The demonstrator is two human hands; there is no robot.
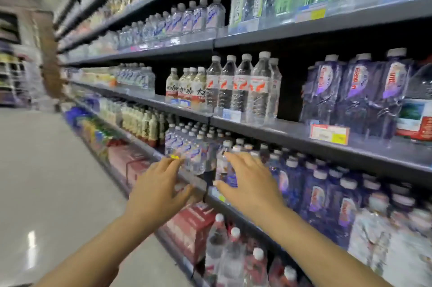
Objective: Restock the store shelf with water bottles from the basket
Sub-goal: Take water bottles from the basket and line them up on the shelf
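I take the shelf edge [198, 185] in front of me as my landmark. My left hand [159, 191] reaches toward it from the aisle side, fingers spread and relaxed, holding nothing, fingertips near a small yellow tag [174, 157]. Just behind that edge stand the small water bottles [187, 148] with blue-swirled labels. My right hand [247, 181] hovers to the right of them, fingers loosely spread and empty, in front of a clear bottle [223, 162]. Further right sit the purple-labelled bottles [315, 195].
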